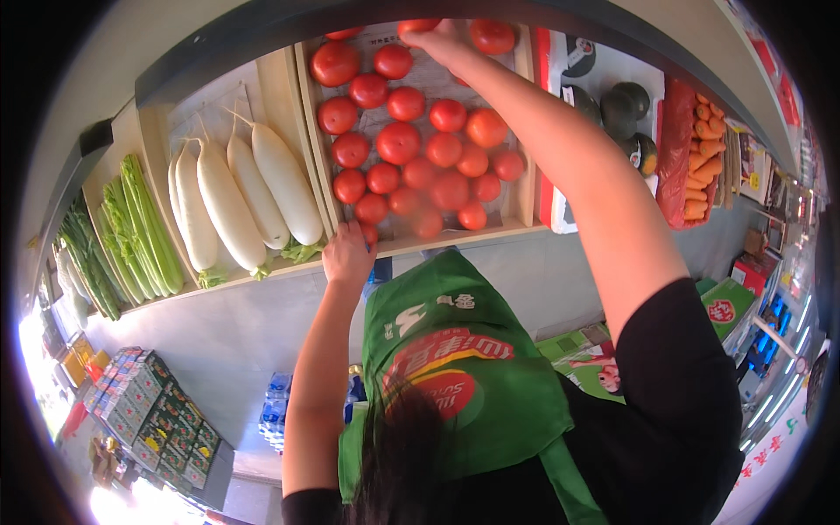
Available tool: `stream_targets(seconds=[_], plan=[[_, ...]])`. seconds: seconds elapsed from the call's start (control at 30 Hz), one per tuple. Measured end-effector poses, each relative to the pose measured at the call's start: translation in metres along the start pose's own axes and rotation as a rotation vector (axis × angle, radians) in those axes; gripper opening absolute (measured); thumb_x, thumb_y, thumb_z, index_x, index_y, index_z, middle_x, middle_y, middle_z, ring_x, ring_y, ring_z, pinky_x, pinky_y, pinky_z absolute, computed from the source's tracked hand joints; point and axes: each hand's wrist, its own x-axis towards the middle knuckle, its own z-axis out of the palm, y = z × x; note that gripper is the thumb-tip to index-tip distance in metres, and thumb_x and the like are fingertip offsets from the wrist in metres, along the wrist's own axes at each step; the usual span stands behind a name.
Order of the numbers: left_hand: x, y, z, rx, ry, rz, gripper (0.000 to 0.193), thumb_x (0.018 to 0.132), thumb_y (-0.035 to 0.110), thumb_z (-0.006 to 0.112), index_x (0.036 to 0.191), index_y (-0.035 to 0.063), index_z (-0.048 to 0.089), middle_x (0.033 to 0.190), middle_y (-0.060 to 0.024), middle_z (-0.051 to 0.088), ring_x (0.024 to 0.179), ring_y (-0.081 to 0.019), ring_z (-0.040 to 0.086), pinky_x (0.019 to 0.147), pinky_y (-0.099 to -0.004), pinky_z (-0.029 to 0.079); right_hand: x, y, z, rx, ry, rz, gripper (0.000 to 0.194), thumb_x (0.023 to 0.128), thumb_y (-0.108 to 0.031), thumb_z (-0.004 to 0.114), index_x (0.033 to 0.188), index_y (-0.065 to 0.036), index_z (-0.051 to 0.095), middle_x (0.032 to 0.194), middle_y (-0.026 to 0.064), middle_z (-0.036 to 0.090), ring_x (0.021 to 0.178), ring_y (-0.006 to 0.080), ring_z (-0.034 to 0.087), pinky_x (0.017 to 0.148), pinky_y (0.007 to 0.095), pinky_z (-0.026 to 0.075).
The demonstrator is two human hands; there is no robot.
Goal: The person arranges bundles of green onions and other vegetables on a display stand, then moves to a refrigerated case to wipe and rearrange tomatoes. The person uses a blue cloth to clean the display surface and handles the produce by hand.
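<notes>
A wooden bin (529, 131) lined with printed paper holds many red tomatoes (398, 142), spread in one layer and thicker near the front. At its far end my right hand (444, 42) grips a tomato (419, 25); the thumb lies against its near side, while the dark upper rim partly hides the fingers. My left hand (348, 252) is at the bin's front left corner, with its fingers curled over the wooden front edge (394, 249). One tomato (369, 234) lies right beside those fingers.
Left of the tomatoes lie white radishes (226, 197), then celery (134, 230) and dark leafy greens (88, 256). On the right are a foam box (558, 213) of dark green squashes (620, 111) and carrots (705, 157). Stacked cartons (157, 413) stand on the floor behind left.
</notes>
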Motion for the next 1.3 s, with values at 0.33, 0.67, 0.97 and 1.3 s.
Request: stream_targets(seconds=[0.33,0.67,0.97,1.3], plan=[[-0.007,-0.002,-0.001,-0.057,0.043,0.005,0.038,0.072,0.026,0.075,0.098,0.0068,0.054,0.094,-0.0101,0.059,0.087,-0.0276,0.064,0.072,-0.038,0.054,0.024,0.022,0.049,-0.254,0.075,-0.143,0.08,0.064,-0.043,0.078,0.124,-0.002,0.045,0.122,0.0193,0.055,0.113,0.0332,0.055,0.093,0.0403,0.047],[-0.005,-0.002,0.003,-0.028,0.111,-0.018,0.041,0.069,0.025,0.077,0.098,0.0067,0.055,0.093,-0.0092,0.059,0.084,-0.0259,0.064,0.07,-0.037,0.053,-0.008,0.031,-0.058,-0.757,-0.508,-0.241,0.047,0.071,-0.018,0.065,0.114,-0.01,0.049,0.108,0.015,0.062,0.1,0.0355,0.06,0.09,0.0475,0.045],[-0.005,-0.001,0.006,-0.01,0.133,-0.024,0.04,0.069,0.026,0.076,0.098,0.0074,0.055,0.093,-0.0087,0.059,0.083,-0.0258,0.064,0.07,-0.0372,0.053,0.02,0.082,-0.049,-0.698,-0.149,0.066,0.076,0.067,-0.022,0.073,0.135,-0.015,0.04,0.137,0.0173,0.035,0.12,0.0358,0.046,0.098,0.0418,0.044],[-0.004,-0.003,0.007,-0.064,0.113,-0.05,0.037,0.069,0.023,0.075,0.097,0.0078,0.055,0.093,-0.0082,0.059,0.083,-0.0259,0.064,0.069,-0.0361,0.054,0.042,0.017,-0.041,-0.516,-0.215,-0.014,0.082,0.06,-0.034,0.079,0.13,-0.015,0.042,0.127,0.0191,0.045,0.118,0.0356,0.047,0.094,0.0427,0.046]])
